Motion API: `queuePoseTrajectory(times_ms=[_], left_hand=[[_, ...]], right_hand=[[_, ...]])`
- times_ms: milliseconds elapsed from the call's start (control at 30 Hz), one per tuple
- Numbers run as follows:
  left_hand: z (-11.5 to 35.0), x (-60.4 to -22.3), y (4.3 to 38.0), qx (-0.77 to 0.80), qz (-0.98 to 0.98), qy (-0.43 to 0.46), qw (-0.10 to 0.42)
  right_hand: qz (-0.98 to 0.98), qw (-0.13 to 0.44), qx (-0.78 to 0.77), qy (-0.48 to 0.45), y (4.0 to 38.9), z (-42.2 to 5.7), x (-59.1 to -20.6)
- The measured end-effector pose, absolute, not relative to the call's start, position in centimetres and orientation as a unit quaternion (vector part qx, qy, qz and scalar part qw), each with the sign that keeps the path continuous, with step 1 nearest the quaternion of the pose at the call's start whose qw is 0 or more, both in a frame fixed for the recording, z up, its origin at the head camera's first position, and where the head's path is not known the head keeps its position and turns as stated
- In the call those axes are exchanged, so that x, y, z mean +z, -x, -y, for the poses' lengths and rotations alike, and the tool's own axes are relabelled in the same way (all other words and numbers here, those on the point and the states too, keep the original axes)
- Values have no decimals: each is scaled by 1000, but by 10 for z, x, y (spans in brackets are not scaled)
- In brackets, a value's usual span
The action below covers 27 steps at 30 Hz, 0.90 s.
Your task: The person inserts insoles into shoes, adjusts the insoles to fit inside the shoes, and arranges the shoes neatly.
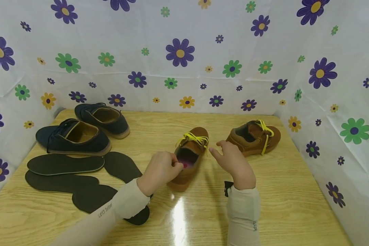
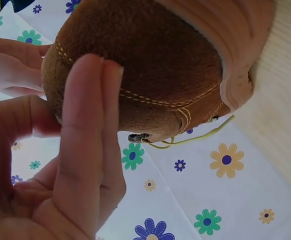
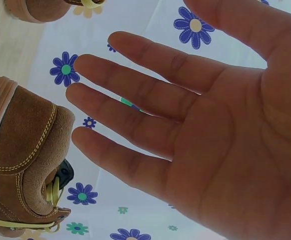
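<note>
Find brown shoe [image 1: 189,155] at six o'clock from centre, pinched at the heel [image 2: 160,65] by left hand [image 1: 161,171]. Note right hand [image 1: 233,162] at its three o'clock, spread, empty. Beware tipping, likely from one-sided pull.

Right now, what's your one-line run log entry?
left hand: at heel opening of central brown shoe | right hand: open, empty | black insoles: lying at left

2 shoes [image 1: 84,147] at left on table [image 1: 295,205], insoles [image 1: 64,164] before them, middle shoe [image 1: 194,145], far-right shoe [image 1: 253,147]
</note>
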<state>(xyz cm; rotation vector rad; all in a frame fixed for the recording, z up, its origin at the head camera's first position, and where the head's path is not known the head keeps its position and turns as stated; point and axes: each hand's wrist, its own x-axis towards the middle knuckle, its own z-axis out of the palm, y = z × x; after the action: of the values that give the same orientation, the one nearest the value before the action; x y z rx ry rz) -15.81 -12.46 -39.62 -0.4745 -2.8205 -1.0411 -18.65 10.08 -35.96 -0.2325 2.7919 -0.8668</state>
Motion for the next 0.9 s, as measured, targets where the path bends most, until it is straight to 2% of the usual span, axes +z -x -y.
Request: queuePoseTrajectory(times_ms=[433,900], left_hand=[[120,-400,147,-349,923,151,51],[120,-404,135,-343,924,139,96]], right_hand=[[-940,111,-290,141,188,-83,-365],[-937,113,-286,164,188,-76,-366]])
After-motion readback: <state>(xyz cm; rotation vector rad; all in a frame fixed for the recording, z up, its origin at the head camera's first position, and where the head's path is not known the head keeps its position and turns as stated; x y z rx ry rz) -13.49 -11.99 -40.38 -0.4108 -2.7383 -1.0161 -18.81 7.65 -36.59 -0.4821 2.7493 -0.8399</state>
